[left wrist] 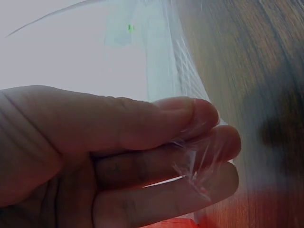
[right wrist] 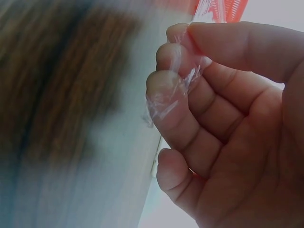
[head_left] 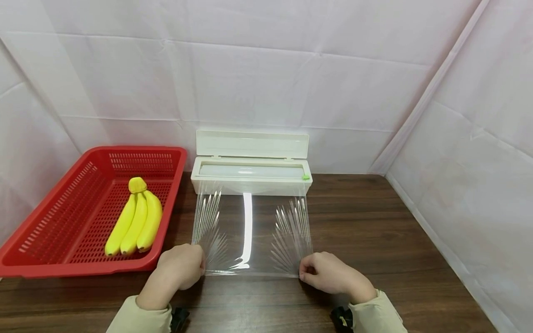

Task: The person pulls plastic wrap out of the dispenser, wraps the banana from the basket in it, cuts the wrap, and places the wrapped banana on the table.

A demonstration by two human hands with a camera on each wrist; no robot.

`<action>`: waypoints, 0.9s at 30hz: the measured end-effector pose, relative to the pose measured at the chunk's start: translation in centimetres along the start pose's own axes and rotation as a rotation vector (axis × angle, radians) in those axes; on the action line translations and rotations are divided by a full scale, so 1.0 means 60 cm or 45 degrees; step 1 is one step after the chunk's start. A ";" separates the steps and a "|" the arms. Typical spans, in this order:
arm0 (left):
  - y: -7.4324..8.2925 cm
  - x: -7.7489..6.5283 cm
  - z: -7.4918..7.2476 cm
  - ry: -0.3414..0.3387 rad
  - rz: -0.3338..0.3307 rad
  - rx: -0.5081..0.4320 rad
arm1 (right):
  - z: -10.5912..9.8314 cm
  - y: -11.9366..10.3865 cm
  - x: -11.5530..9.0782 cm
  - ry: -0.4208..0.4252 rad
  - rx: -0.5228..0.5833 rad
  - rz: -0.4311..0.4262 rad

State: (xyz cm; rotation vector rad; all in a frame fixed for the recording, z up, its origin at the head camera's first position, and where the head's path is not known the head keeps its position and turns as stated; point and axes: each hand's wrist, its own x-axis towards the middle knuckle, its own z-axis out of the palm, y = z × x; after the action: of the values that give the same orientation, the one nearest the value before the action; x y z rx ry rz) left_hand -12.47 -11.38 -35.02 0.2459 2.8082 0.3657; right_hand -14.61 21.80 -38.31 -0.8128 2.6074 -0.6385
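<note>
A sheet of clear plastic wrap (head_left: 260,231) stretches from a white wrap dispenser (head_left: 251,185) toward the front of the table, creased along both sides. My left hand (head_left: 182,266) pinches its near left corner between thumb and fingers; in the left wrist view crumpled wrap shows over the fingertips (left wrist: 223,142). At the near right corner my right hand (head_left: 326,273) pinches the wrap, and a bunched bit lies over the fingers (right wrist: 166,90) in the right wrist view. The dispenser's lid (head_left: 251,144) is raised, with the roll (head_left: 250,171) inside and a green cutter slider (head_left: 306,177) at its right end.
To the left stands a red perforated basket (head_left: 93,268) holding a bunch of yellow bananas (head_left: 139,222). Dark wooden tabletop (head_left: 366,222) extends right of the wrap. White cloth walls (head_left: 250,83) enclose the back and sides.
</note>
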 end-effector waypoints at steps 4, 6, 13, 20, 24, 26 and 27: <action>0.000 -0.001 0.000 -0.021 -0.002 0.007 | 0.000 -0.001 -0.001 -0.027 0.026 0.006; 0.000 -0.001 0.001 -0.027 -0.001 0.009 | 0.001 -0.002 -0.001 -0.040 0.036 0.014; 0.000 -0.002 0.004 -0.029 0.005 0.012 | 0.003 -0.002 -0.001 -0.050 0.037 0.012; 0.005 -0.003 0.003 -0.062 -0.014 -0.017 | 0.004 -0.004 -0.004 -0.046 0.019 0.011; 0.006 -0.004 0.004 -0.066 -0.010 -0.025 | 0.004 -0.005 -0.006 -0.057 0.039 0.018; 0.006 -0.005 0.003 -0.070 -0.012 -0.027 | 0.004 -0.005 -0.006 -0.060 0.049 0.024; 0.006 -0.005 0.003 -0.073 -0.014 -0.027 | 0.005 -0.005 -0.007 -0.059 0.048 0.024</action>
State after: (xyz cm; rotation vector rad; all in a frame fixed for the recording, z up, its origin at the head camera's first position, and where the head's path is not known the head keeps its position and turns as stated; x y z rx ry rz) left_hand -12.10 -11.03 -35.00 0.2326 2.7469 0.3799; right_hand -14.03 21.71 -38.33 -0.7812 2.5507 -0.6542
